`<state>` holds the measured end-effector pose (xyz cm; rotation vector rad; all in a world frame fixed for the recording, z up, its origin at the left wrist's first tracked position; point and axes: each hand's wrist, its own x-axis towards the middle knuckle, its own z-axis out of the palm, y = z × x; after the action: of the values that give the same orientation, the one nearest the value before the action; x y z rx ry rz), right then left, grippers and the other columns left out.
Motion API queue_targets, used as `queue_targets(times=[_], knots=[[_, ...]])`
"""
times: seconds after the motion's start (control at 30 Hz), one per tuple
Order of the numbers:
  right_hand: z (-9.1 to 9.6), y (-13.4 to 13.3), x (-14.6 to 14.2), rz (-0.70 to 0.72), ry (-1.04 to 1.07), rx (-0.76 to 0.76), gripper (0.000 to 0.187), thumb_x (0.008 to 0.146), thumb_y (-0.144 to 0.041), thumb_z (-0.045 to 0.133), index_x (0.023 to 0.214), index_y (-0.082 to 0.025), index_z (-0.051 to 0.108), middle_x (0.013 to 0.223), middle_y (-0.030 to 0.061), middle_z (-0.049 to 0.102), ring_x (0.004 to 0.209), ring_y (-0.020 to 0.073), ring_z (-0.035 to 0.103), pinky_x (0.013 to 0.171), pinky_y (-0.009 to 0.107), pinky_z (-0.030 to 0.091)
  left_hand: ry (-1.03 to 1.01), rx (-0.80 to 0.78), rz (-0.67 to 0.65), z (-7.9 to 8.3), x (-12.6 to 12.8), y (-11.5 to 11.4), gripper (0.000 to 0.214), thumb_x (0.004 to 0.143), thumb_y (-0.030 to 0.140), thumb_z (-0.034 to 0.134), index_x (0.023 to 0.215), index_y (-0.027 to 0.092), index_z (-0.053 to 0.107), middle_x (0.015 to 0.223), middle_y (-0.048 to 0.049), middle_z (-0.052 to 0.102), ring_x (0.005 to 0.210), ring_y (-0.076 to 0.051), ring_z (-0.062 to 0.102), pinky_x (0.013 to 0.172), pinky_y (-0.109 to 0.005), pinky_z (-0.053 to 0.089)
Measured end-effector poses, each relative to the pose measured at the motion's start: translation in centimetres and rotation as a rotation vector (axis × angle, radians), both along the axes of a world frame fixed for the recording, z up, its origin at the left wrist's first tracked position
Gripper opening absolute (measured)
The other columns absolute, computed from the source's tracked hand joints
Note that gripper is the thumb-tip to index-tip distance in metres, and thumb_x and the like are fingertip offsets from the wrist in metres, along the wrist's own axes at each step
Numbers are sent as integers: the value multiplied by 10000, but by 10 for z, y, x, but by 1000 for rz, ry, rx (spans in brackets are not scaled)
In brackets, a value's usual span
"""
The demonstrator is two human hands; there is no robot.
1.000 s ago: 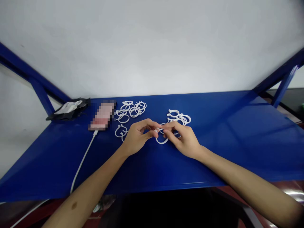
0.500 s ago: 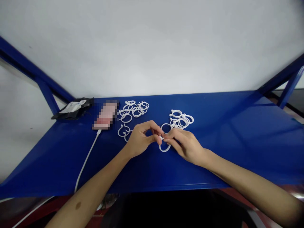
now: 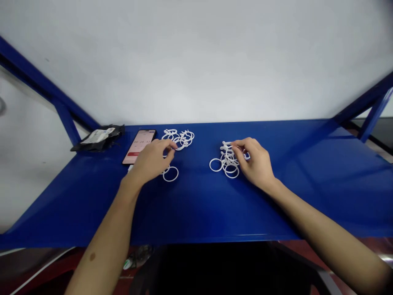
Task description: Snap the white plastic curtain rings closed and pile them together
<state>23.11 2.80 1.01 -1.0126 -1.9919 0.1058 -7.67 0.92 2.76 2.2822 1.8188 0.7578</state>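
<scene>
White plastic curtain rings with small eyelets lie in two loose groups. My left hand point(image 3: 153, 160) is over the left group of rings point(image 3: 186, 138), thumb and forefinger pinched together. Whatever those fingertips hold, if anything, is hidden among the white rings under them. Beside that hand a plain-looking ring point(image 3: 170, 174) lies flat. At the right group of rings point(image 3: 231, 167), my right hand point(image 3: 254, 162) pinches a curtain ring point(image 3: 227, 145) between thumb and forefinger at the pile's far side. A single ring point(image 3: 215, 165) lies at this group's left edge.
A phone point(image 3: 139, 143) with a lit timer screen and a white cable lies left of the rings. Farther left is a black plastic packet point(image 3: 100, 137) with a white label. The blue tabletop point(image 3: 202, 213) meets a pale wall point(image 3: 196, 61), with blue frame bars on both sides.
My hands were together at the middle, holding a ring between them. They have since parted: the left moved to the left group, the right to the right group.
</scene>
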Motion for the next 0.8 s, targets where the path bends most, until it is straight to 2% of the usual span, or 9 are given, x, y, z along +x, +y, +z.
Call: queue_targets(times=[0.07, 0.13, 0.27, 0.37, 0.47, 0.6, 0.7, 0.8], knots=[[-4, 10, 6, -71, -14, -18, 138, 981, -256, 537, 979, -200, 663, 909, 74, 699, 840, 220, 613, 767, 379, 500, 96, -121, -42, 0, -18, 0, 188, 787, 232, 642, 967, 209, 691, 885, -55, 694, 797, -226, 621, 685, -334, 465], [-10, 17, 9, -98, -40, -38, 161, 977, -258, 531, 969, -204, 682, 913, 77, 696, 841, 230, 596, 791, 404, 493, 158, -207, -99, -2, -29, -1, 246, 760, 250, 653, 999, 219, 698, 891, -54, 680, 802, -225, 623, 672, -320, 460], [-18, 24, 11, -109, -100, -79, 212, 976, -263, 519, 1019, -207, 719, 925, 92, 680, 851, 247, 561, 822, 448, 484, 191, -263, -168, -7, -30, -4, 280, 774, 264, 632, 1043, 250, 708, 863, -41, 676, 806, -217, 627, 672, -305, 446], [-21, 25, 12, -141, -127, -87, 228, 972, -279, 528, 1054, -210, 729, 929, 102, 659, 885, 266, 529, 821, 468, 489, 171, -262, -193, -7, -24, -4, 254, 797, 210, 573, 1007, 248, 712, 844, -34, 688, 799, -205, 630, 677, -303, 446], [-21, 24, 12, -149, -133, -33, 225, 962, -297, 547, 1079, -220, 723, 968, 115, 622, 942, 288, 509, 845, 500, 490, 142, -213, -205, -3, -17, -4, 199, 812, 191, 547, 932, 228, 701, 836, -38, 693, 774, -197, 624, 661, -300, 447], [-13, 14, 6, -133, -132, 47, 216, 961, -287, 552, 1101, -217, 701, 1033, 128, 602, 999, 303, 501, 877, 524, 481, 90, -125, -225, 6, -4, -6, 112, 829, 203, 570, 858, 219, 677, 859, -40, 683, 834, -208, 614, 726, -323, 480], [-3, -2, -4, -30, -113, 59, 220, 979, -264, 532, 1146, -222, 670, 1060, 122, 628, 1016, 290, 530, 880, 496, 484, -6, -40, -250, 10, 13, -12, 123, 867, 178, 560, 888, 218, 674, 932, -33, 662, 916, -197, 607, 842, -344, 494], [4, -21, -16, 196, -101, 0, 225, 992, -263, 529, 1187, -215, 630, 1072, 106, 674, 984, 253, 597, 868, 446, 503, -93, 88, -335, 6, 36, -19, 158, 900, 140, 542, 947, 211, 676, 996, -40, 628, 932, -170, 605, 863, -323, 500]])
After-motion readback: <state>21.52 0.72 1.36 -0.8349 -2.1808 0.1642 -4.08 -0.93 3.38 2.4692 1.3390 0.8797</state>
